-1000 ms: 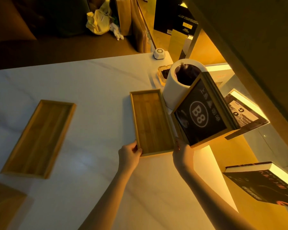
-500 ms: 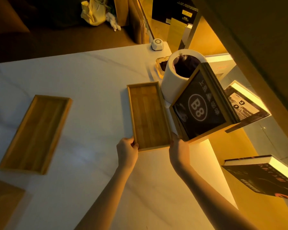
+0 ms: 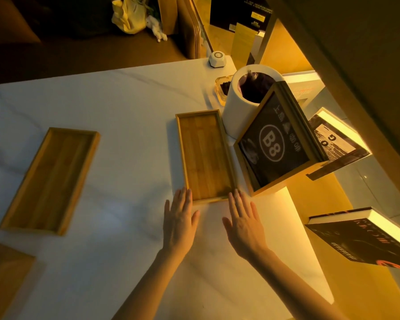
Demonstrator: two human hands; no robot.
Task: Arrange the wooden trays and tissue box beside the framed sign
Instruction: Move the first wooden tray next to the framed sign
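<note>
A wooden tray (image 3: 203, 153) lies flat on the white table (image 3: 116, 105), just left of the framed sign (image 3: 275, 146) marked B8. My left hand (image 3: 179, 221) and my right hand (image 3: 244, 224) are open, palms down, fingertips at the tray's near edge, holding nothing. A second wooden tray (image 3: 49, 179) lies at the left of the table. A wooden box corner (image 3: 5, 276), possibly the tissue box, shows at the bottom left, mostly cut off by the frame.
A white cylindrical bin (image 3: 243, 100) with a dark liner stands behind the sign. An ashtray (image 3: 222, 88) and a small white device (image 3: 216, 58) sit near the table's far right corner. Books (image 3: 365, 236) lie on lit shelves to the right.
Both hands have let go of the tray's near corners and drawn back a little with fingers spread. The tray now rests beside the sign.
</note>
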